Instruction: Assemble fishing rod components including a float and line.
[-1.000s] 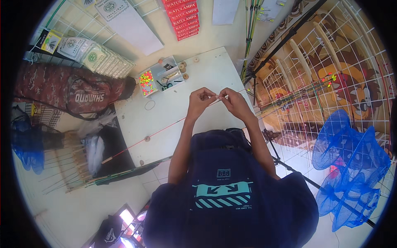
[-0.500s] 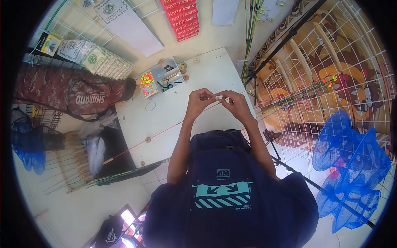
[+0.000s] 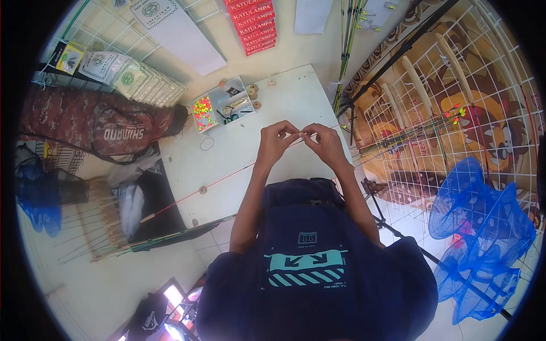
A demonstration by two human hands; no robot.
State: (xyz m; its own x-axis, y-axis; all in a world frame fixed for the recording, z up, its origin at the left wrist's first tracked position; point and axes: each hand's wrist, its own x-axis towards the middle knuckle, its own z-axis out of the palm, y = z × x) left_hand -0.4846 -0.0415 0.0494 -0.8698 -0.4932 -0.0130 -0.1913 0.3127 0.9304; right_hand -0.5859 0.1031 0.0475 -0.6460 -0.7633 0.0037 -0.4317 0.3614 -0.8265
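Note:
My left hand [image 3: 275, 143] and my right hand [image 3: 324, 145] meet over the white table [image 3: 244, 193]. Both are closed in a pinch, thumbs against forefingers, with the fingertips almost touching. What they pinch is too small to make out. A thin red fishing rod [image 3: 227, 178] slants across the table from its light handle at the left up toward my fingers. Whether the fingers grip the rod or something just above it does not show. Left of my left hand, a loop of thin dark line [image 3: 207, 144] lies on the tabletop.
A divided tray [image 3: 236, 108] with bright floats and small tackle stands at the back, several round wooden discs [image 3: 253, 91] beside it. A camouflage rod bag [image 3: 108, 125] is at the left. Blue nets [image 3: 475, 238] and a wire rack [image 3: 432, 113] stand at the right.
My fingertips have shifted slightly and come closer together; the pale bit seen between them earlier is now hardly visible. The rod and the tray stay in place.

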